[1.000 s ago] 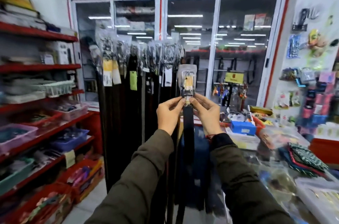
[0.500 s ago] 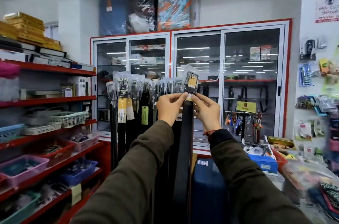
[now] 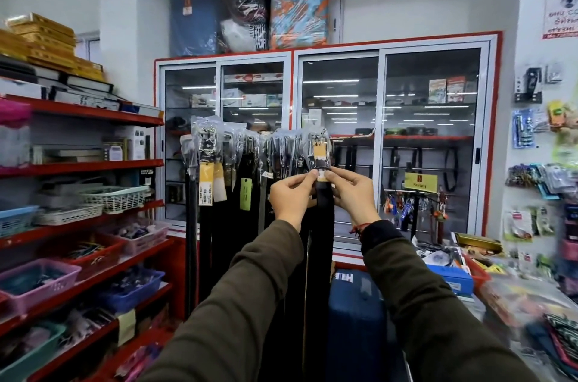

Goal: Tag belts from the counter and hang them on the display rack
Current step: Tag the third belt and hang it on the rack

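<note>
I hold a black belt (image 3: 324, 225) upright in front of me, its buckle end wrapped in clear plastic with a yellow tag (image 3: 321, 151) inside. My left hand (image 3: 291, 198) and my right hand (image 3: 355, 193) pinch the belt just under the buckle from both sides. The buckle end is level with the tops of several other black belts (image 3: 225, 181) that hang in a row on the display rack (image 3: 353, 135), at the right end of that row. Whether the held belt rests on the rack I cannot tell.
Red shelves (image 3: 93, 114) with baskets and boxes run along the left. A glass-door cabinet (image 3: 384, 143) stands behind the rack. A blue suitcase (image 3: 353, 312) stands below the belts, and a cluttered counter (image 3: 513, 297) lies at the right.
Both hands have lifted the belt up from chest height to the top of the rack's row of belts. My view has tilted upward with it.
</note>
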The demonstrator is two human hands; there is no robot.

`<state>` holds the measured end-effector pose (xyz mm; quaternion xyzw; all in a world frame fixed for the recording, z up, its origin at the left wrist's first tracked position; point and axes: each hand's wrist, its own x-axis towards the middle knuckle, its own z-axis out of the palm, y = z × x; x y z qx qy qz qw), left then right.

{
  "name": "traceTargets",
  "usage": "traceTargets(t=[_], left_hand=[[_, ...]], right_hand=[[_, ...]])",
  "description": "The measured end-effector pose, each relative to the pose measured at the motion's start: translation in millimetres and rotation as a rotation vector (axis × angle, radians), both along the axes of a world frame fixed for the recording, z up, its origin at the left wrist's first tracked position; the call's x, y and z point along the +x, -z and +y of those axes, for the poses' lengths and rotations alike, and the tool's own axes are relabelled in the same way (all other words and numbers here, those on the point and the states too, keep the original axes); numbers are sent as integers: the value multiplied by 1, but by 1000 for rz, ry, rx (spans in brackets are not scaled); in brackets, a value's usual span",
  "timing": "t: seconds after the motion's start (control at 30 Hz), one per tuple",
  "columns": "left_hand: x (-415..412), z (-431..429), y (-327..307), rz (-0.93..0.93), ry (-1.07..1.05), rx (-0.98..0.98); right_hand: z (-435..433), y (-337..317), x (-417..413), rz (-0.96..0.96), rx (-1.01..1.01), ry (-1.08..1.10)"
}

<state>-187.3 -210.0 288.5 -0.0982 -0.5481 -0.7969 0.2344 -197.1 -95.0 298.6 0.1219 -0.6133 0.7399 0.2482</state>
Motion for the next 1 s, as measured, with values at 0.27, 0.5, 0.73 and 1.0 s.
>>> traceTargets(t=[0.27, 0.5, 0.73, 1.0], left_hand=[[-10, -19, 3, 235, -398, -679], [-42, -43, -11, 590, -796, -1497], [-66, -56, -4, 588, -838, -1573], [-32, -102, 5, 692, -973, -1429]], right_hand=[[-1, 22, -15, 376, 566, 407], [1, 12, -43, 600, 1069, 579], [4, 7, -68, 563, 1157, 547], [-53, 22, -37, 747, 722, 754]])
